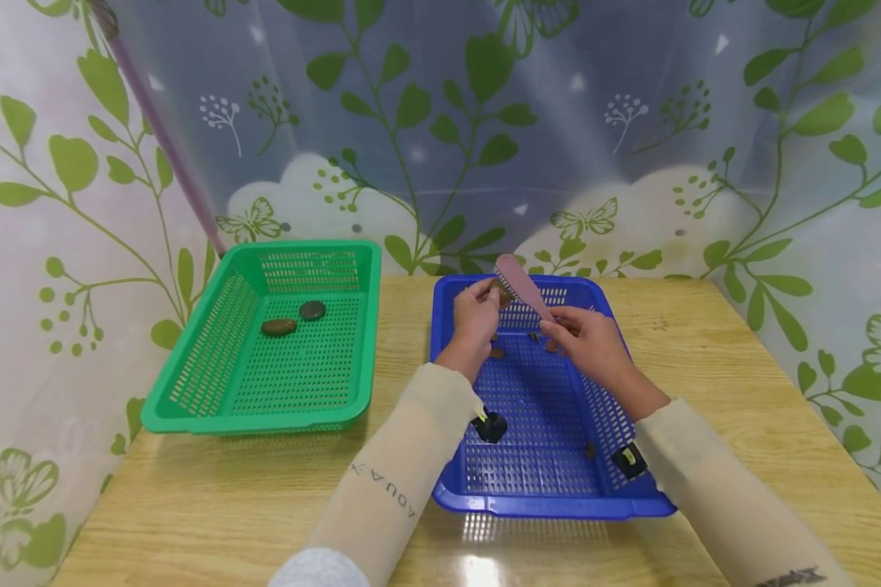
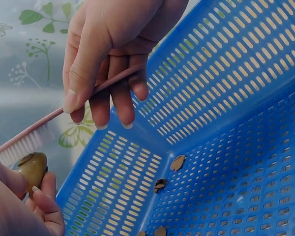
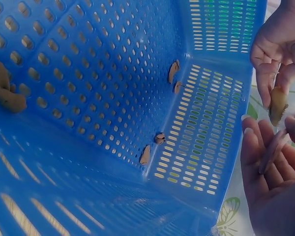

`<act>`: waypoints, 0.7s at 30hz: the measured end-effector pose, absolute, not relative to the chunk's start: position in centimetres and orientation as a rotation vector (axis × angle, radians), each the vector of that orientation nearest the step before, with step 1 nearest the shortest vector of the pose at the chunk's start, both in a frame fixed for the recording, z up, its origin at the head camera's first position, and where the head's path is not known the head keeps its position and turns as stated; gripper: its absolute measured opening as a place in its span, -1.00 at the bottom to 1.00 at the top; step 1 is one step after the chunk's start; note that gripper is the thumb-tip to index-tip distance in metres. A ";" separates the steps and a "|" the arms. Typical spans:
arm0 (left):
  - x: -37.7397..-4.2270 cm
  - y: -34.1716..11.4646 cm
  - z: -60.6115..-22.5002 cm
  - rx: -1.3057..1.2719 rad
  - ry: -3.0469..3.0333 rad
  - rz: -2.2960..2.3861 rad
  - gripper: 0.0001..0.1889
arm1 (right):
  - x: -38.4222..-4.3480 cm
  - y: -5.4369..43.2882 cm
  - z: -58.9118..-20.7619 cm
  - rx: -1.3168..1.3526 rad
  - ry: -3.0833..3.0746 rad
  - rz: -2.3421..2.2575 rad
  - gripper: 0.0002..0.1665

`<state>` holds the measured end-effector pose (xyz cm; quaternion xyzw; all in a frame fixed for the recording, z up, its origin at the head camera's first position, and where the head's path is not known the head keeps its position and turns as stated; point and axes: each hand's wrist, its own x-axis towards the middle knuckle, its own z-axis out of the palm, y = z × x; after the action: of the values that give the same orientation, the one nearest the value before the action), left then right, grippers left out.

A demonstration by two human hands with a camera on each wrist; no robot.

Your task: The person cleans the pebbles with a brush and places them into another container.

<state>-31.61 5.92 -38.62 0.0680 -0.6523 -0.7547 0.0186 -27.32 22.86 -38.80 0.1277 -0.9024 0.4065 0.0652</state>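
Over the far end of the blue basket (image 1: 551, 507), my left hand (image 1: 475, 318) pinches a smooth yellowish-brown stone (image 2: 35, 169) with a dark patch of dirt on its side. My right hand (image 1: 595, 338) grips the handle of a pink brush (image 1: 523, 287) between thumb and fingers. Its white bristles (image 2: 27, 146) face down, right at the top of the stone in the left wrist view. On the blue basket's floor lie several brown bits of dirt (image 2: 177, 163), mostly near the far wall.
To the left stands a green basket (image 1: 257, 425) holding a brown stone (image 1: 279, 327) and a dark grey stone (image 1: 312, 310). Both baskets rest on a wooden table (image 1: 705, 350). Behind hangs a leaf-patterned curtain (image 1: 426, 187). Dark wrist devices (image 1: 490, 426) sit under both sleeves.
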 end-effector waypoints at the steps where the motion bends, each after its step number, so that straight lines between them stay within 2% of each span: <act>1: -31.6 5.9 -38.6 0.214 -2.010 -2.355 -0.68 | -27.3 22.9 -38.8 0.382 -2.724 1.225 -0.52; 11: -31.6 6.1 -38.6 0.208 -1.998 -2.318 -0.71 | -27.3 23.3 -38.7 0.162 -2.652 1.228 -0.57; 21: -31.6 6.1 -38.6 0.196 -1.993 -2.332 -0.71 | -27.3 23.1 -38.6 0.203 -2.655 1.198 -0.52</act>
<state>-31.65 6.08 -38.60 0.0637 -0.6479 -0.7583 0.0339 -27.31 23.15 -38.64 0.0690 -0.9036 0.4079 0.1108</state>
